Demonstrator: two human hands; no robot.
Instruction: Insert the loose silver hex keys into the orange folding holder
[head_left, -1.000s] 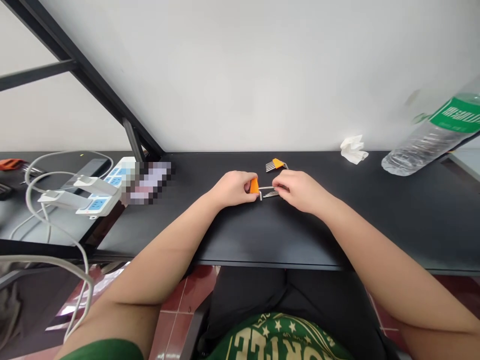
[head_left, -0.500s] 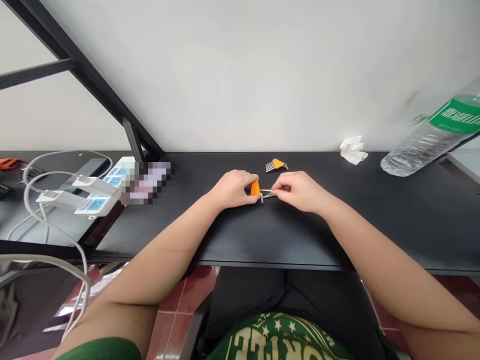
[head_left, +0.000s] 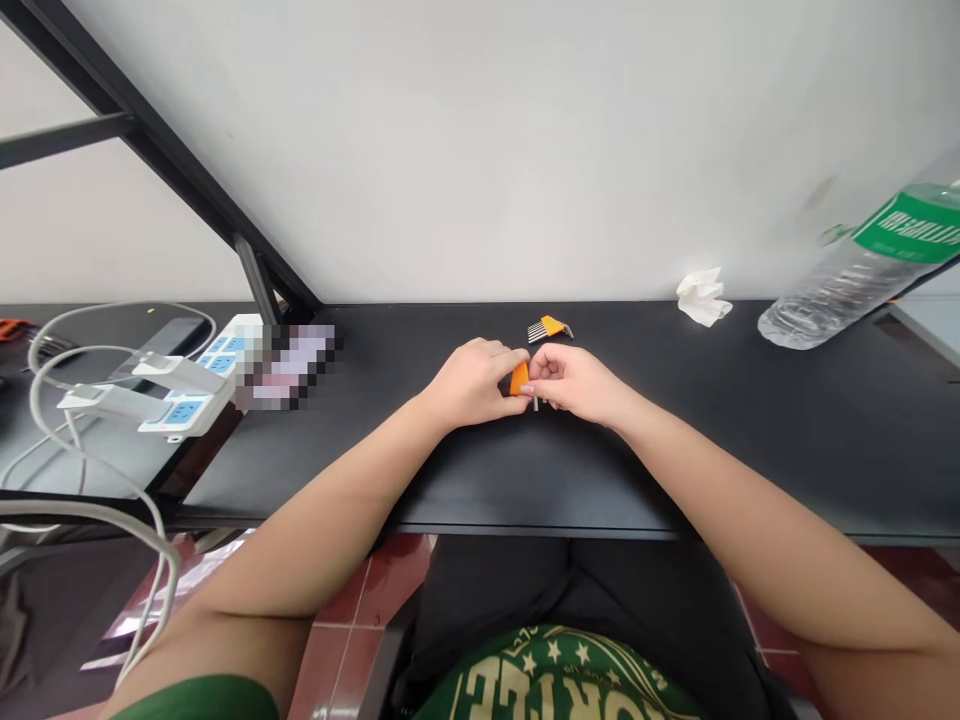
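Observation:
My left hand [head_left: 480,383] is closed around the orange plastic holder of a hex key set [head_left: 519,378], just above the black desk. My right hand [head_left: 570,382] presses up against the holder's right side, thumb on its edge and the other fingers curled behind. Short bent metal ends of keys poke out below the right fingers; the rest of the keys is hidden by the hand. Behind both hands lies a second orange hex key set [head_left: 551,328], its row of keys pointing left.
A crumpled tissue [head_left: 703,297] and a clear plastic bottle with a green label [head_left: 840,265] stand by the wall at right. To the left are a blurred-out phone-like object [head_left: 292,367], a white power strip [head_left: 202,385] with chargers and cables, and a black metal frame [head_left: 259,280].
My right hand has moved left, from pinching the thin keys beside the holder to touching the holder itself. The keys that showed between the hands are now mostly covered.

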